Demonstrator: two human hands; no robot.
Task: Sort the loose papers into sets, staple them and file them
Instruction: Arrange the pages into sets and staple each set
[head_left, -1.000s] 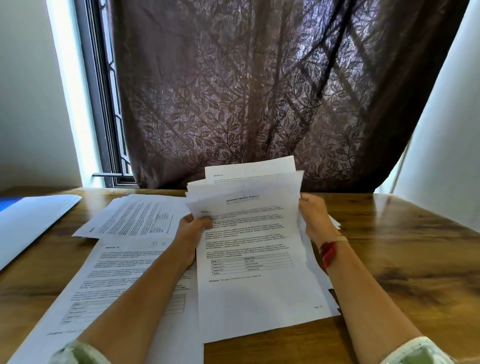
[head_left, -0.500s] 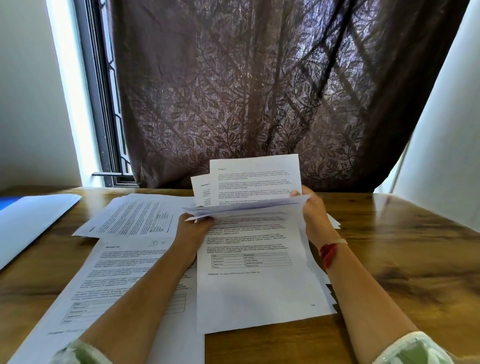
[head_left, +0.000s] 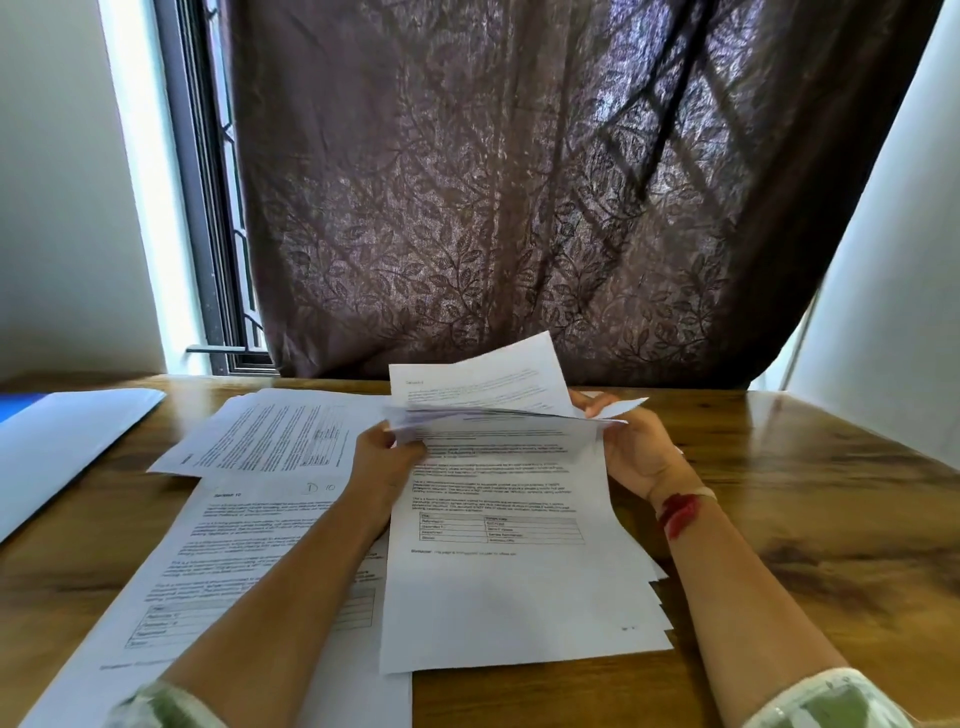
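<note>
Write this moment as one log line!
phase: sorting | left hand: grips lifted sheets | right hand: grips lifted sheets | stack: on table

A dark brown curtain (head_left: 519, 182) with a leaf pattern hangs behind the wooden table (head_left: 831, 519) — a dark window frame (head_left: 202, 208) at its left, white walls (head_left: 62, 208) on either side.

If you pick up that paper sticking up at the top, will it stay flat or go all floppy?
Probably floppy: the raised sheet bends where the right hand pinches it. It looks thin, so likely very light. The stack under it has fanned edges, so sheets would probably slide apart if pushed.
</note>
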